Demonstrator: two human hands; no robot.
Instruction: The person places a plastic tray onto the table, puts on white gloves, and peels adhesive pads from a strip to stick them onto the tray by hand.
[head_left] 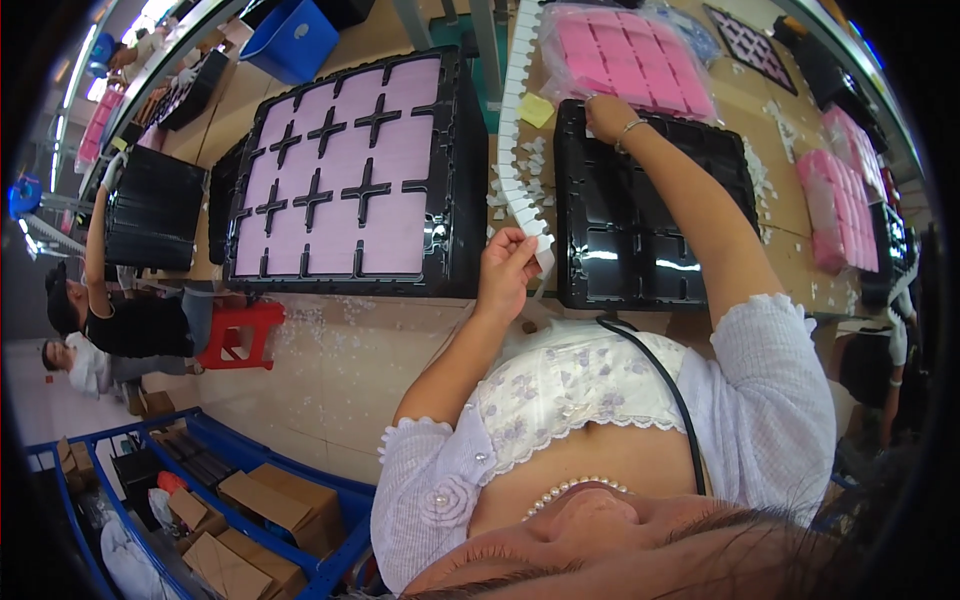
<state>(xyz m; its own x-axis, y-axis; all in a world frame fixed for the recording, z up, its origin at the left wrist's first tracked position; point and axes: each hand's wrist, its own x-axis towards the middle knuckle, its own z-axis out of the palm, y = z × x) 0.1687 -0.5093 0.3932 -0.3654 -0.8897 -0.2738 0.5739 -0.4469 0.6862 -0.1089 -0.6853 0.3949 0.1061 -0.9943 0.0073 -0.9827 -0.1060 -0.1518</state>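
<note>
My left hand (508, 272) pinches the near end of a long white notched strip (512, 150) between thumb and fingers. The strip runs away from me to the far side of the table. To its right lies a black plastic compartment tray (610, 225) with shiny, bare pockets. My right arm reaches over this tray. At its far left corner is my right hand (608, 122), fingers curled in beside a plastic-wrapped pink foam stack (630, 60); what they hold, if anything, is hidden. Left of the strip, a stack of black trays (455, 190) holds pale purple sheets (345, 150) between cross-shaped dividers.
Small white scraps (530, 160) and a yellow paper note (536, 110) lie on the table. A blue bin (290, 40) stands at the far left. Another person (140, 320) works at left near a red stool (242, 335). Cardboard boxes (285, 500) fill a blue rack behind me.
</note>
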